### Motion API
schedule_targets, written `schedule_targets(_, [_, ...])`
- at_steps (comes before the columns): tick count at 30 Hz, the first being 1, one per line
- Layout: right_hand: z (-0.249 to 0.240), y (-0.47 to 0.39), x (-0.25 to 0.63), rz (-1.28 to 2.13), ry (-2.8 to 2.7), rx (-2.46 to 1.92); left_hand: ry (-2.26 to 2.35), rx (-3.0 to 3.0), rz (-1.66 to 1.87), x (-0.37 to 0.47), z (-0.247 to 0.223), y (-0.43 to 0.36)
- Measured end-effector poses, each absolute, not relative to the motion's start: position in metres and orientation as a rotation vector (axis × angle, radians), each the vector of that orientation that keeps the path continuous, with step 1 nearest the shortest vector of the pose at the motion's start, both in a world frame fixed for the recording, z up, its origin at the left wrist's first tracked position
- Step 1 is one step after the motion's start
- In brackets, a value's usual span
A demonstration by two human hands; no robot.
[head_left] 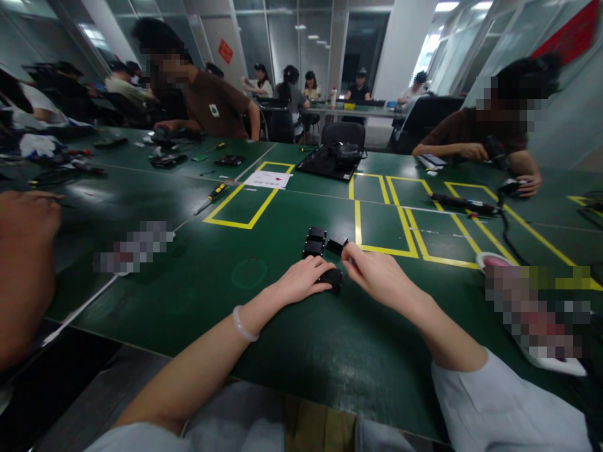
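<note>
Left hand [301, 276] lies low over a small black rectangular block [335, 279] near the middle of the green, glossy worktop [301, 342]; its grip is closed round the block, thumb on the near side, fingers across the top. Right hand [377, 271], fingers curled, is at the right end of a tilted small black box-shaped piece [335, 243]; cannot tell whether that grip pinches it or only touches. Short column of black blocks [315, 236] just left of the tilted piece, just beyond left fingers. Pale translucent bangle [239, 321] on left wrist. Farther off: yellow tape outlines [387, 252], white printed paper sheet [267, 180], yellow-and-black-handled screwdriver [217, 191], flat black panel [325, 164] with dark gear on top. White oblong tray [560, 365] at right, contents blurred. Brown-shirted co-worker [506, 129] across at right handles a black device [495, 150].
</note>
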State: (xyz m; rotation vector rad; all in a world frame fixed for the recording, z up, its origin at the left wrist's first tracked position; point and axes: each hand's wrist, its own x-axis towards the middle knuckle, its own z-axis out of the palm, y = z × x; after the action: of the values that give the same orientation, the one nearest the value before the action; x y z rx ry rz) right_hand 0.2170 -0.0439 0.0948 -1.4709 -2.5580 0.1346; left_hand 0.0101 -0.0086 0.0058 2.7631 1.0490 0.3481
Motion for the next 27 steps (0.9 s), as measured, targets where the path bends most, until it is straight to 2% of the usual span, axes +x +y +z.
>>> schedule_targets(27, [0.0957,-0.0438,0.2184,0.124,-2.565,-1.470,1.061,2.744,0.350,0.0103,0.0048,-0.0088])
